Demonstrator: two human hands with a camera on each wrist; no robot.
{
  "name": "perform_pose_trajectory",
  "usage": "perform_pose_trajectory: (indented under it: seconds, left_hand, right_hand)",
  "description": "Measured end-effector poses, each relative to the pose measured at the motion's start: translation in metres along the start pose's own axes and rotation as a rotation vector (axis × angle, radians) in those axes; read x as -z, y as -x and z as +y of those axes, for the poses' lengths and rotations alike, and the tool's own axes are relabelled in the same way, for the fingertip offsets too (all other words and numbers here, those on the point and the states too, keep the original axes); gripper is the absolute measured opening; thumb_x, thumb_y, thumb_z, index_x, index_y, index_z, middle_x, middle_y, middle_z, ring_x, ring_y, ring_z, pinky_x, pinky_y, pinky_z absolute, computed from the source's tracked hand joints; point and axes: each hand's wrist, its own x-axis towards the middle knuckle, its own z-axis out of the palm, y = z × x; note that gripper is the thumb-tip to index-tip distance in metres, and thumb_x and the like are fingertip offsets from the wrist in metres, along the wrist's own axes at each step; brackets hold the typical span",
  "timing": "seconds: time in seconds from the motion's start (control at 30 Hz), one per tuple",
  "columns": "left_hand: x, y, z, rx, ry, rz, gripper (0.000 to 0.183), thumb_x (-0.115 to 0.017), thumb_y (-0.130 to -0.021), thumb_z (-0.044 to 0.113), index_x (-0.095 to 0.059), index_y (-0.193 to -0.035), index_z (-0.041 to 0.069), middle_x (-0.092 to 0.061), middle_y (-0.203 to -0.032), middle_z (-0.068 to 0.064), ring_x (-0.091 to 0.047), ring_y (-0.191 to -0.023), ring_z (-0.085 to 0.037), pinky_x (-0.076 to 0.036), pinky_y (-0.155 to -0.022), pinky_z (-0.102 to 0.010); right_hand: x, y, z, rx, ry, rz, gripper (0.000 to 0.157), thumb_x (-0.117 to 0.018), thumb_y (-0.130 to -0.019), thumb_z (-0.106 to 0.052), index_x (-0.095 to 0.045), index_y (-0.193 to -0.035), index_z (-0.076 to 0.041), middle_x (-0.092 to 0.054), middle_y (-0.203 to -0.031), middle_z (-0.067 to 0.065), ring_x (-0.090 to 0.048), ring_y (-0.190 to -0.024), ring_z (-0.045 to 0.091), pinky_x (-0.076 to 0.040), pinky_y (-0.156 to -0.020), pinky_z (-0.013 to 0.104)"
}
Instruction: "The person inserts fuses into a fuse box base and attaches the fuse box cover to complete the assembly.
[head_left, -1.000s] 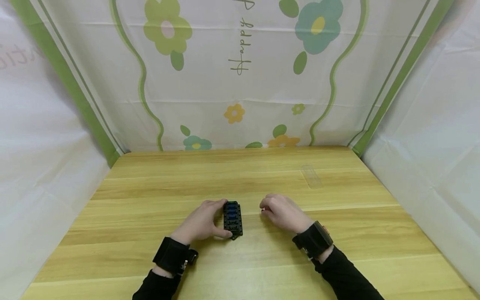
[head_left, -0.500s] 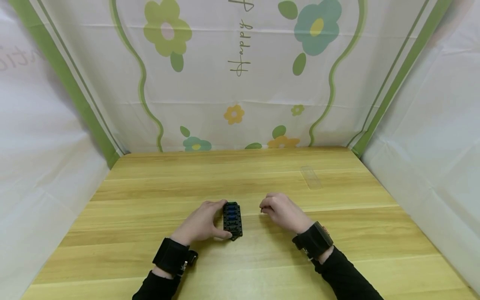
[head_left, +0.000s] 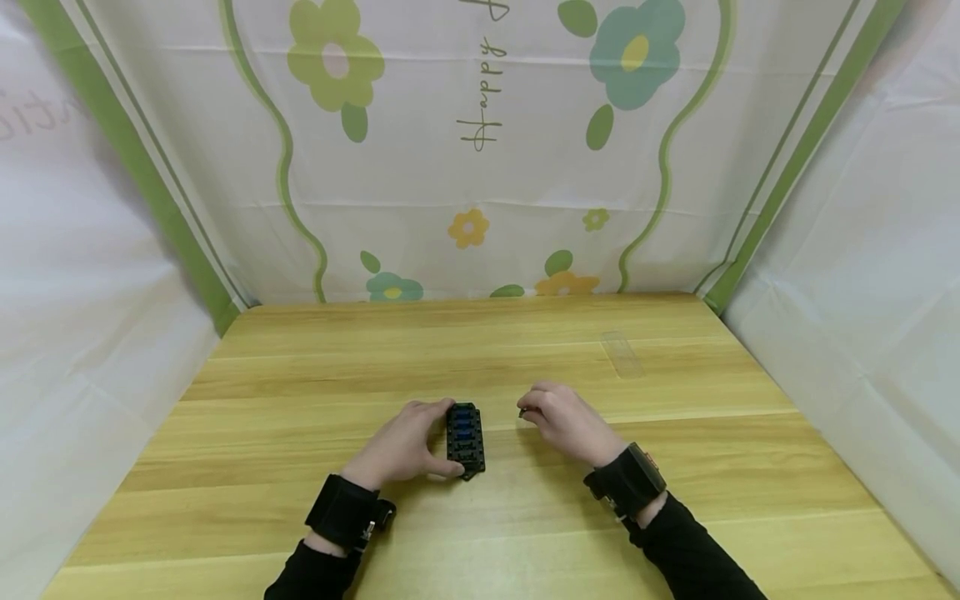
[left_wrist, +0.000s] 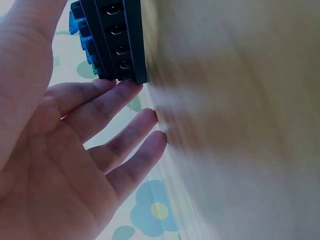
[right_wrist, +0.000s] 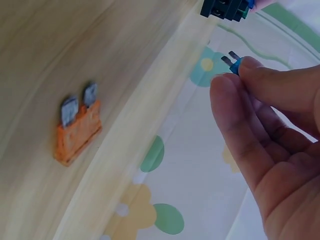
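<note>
On the table [head_left: 487, 350], the spread left hand [head_left: 401, 443] grips a block [head_left: 466, 437], seemingly steadying it. At its three o'clock, the right hand [head_left: 568, 423] pinches a blue fuse [right_wrist: 235, 65].

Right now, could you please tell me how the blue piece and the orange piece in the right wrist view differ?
The blue piece is pinched by the right hand, while the orange piece lies on the tabletop. The blue piece's body is mostly hidden; the orange piece's body shows clearly. Both have two metal-coloured prongs.
</note>
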Motion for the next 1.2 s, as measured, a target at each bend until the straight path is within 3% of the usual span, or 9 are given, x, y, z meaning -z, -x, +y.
perform_pose_trajectory:
  seconds: [0.57, 1.2]
  left_hand:
    - [0.001, 0.002, -0.001, -0.016, 0.007, 0.009, 0.099, -0.076, -0.069, 0.058, -0.039, -0.146, 0.009, -0.047, -0.138, -0.008, -0.041, -0.126, -0.029, -0.036, -0.1, -0.04]
    - [-0.001, 0.0, -0.004, -0.038, 0.053, -0.013, 0.107, -0.076, -0.066, 0.062, -0.034, -0.148, 0.008, -0.045, -0.14, -0.009, -0.038, -0.128, -0.029, -0.034, -0.101, -0.039]
  right_hand:
    - [-0.002, -0.003, -0.008, 0.067, 0.062, 0.005, 0.007, -0.069, -0.085, -0.005, -0.071, -0.09, -0.011, -0.059, -0.088, -0.006, -0.058, -0.079, 0.006, -0.047, -0.069, 0.018]
    - [-0.003, -0.005, -0.014, 0.121, 0.047, 0.011, 0.007, -0.069, -0.086, -0.007, -0.072, -0.09, -0.012, -0.06, -0.087, -0.007, -0.058, -0.079, 0.005, -0.047, -0.068, 0.016]
